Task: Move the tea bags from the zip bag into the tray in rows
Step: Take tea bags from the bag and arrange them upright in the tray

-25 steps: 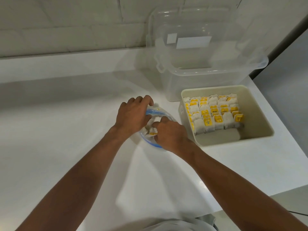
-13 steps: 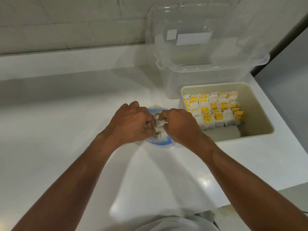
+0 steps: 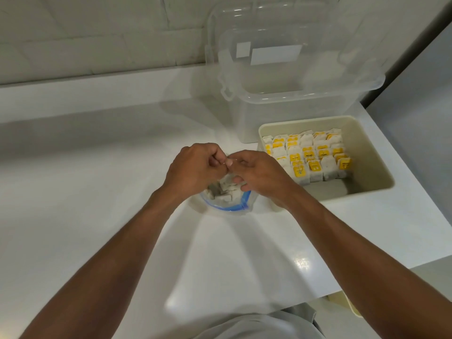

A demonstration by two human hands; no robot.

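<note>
zip bag point(image 3: 221, 208), mid-frame, mouth open, loose tea bags point(image 3: 223, 193) inside. tray point(image 3: 371, 152) set just right; rows point(image 3: 308, 157) packed to its upper wall, floor shown below. wide counter point(image 3: 85, 192) at left. both hands now lifted off the bag mouth. left hand point(image 3: 193, 167), right hand point(image 3: 263, 173): fingers curled, tips met; anything pinched cannot be told.

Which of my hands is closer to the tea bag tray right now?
Right. The right hand is over the zip bag, just beside the tray; the left hand is at the bag's other side, farther from the tray.
</note>
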